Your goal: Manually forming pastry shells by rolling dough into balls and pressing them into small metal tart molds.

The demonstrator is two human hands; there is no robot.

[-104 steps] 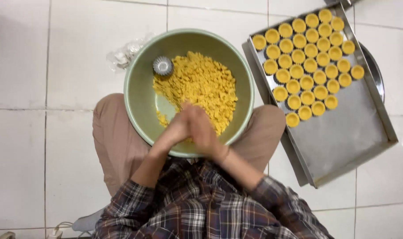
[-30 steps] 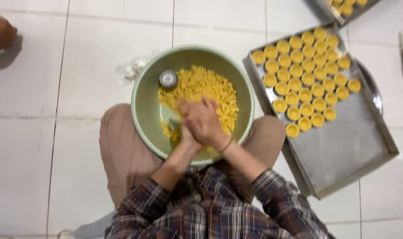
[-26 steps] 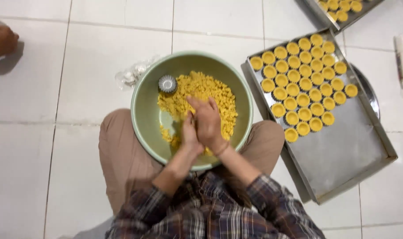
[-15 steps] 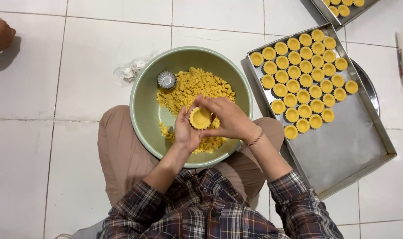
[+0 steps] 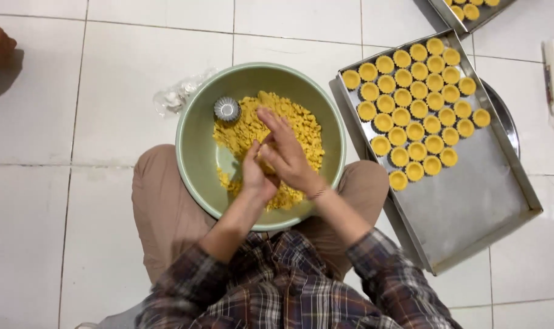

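Yellow dough [image 5: 292,125] lies crumbly and loose in a heap across the middle and right of the green bowl [image 5: 195,146], which rests on the person's lap over the tan trousers [image 5: 158,207]. A bit of it seems to be pressed between the two hands above the heap: the left hand [image 5: 257,176] is cupped and closed around something small that the pictures hide, and the right hand [image 5: 286,152] lies flat over it with fingers stretched out, pressing rather than gripping. Being so crumbly, the dough could break apart or spill from between the palms if the pressure is uneven, and crumbs could drop over the rim onto the trousers or the floor [image 5: 58,122]. The bowl is only balanced on the knees, so a hard push might tip it. A small fluted metal mould [image 5: 226,109] sits in the bowl at the heap's upper left edge, apart from the hands. To the right, on the floor, a steel tray [image 5: 472,201] holds rows of filled yellow shells [image 5: 414,103] at its far end; its near half is bare. A second tray [image 5: 466,12] shows at the top edge.
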